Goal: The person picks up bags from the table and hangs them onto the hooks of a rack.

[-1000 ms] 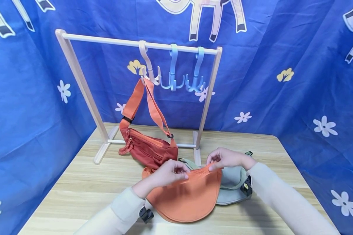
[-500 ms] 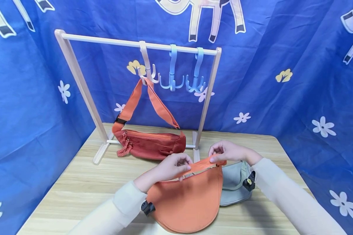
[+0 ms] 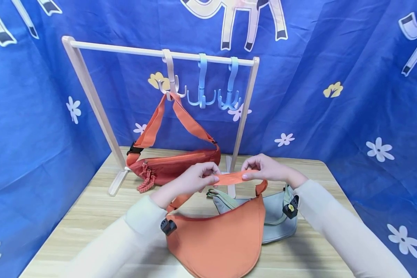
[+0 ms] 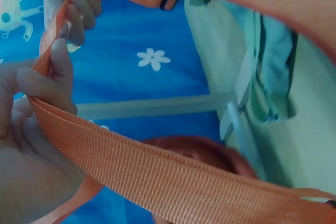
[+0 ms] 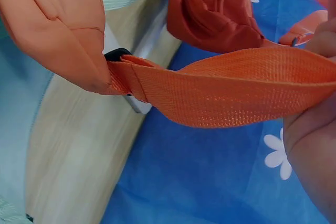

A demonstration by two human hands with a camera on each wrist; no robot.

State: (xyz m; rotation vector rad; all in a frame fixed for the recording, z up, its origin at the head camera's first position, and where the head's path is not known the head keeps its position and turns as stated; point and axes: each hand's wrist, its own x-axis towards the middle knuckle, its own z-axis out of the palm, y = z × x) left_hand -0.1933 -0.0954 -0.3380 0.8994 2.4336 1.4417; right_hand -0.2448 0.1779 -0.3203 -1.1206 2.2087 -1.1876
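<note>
An orange crescent-shaped shoulder bag (image 3: 219, 239) hangs below both hands by its orange webbing strap (image 3: 231, 178). My left hand (image 3: 199, 177) pinches the strap between thumb and fingers; the left wrist view shows the strap (image 4: 136, 166) running away from that hand (image 4: 37, 129). A short way to the right, my right hand (image 3: 265, 170) pinches the same strap, and the right wrist view shows its band (image 5: 220, 90) slightly slack. Whether the bag's lower edge touches the table is cut off by the frame. Behind it lies a grey-green bag (image 3: 279, 216), partly hidden.
A wooden rack (image 3: 125, 48) stands at the back of the table (image 3: 90, 216). From its white hook (image 3: 172, 77) hangs a red waist bag (image 3: 173, 166) by an orange strap. Two blue hooks, one central (image 3: 202, 83) and one farther right (image 3: 232, 85), hang alongside with nothing on them.
Both hands have risen and moved away from the body, drawing the strap up from the orange bag, which now hangs more stretched out. The red bag has swung and turned to the left.
</note>
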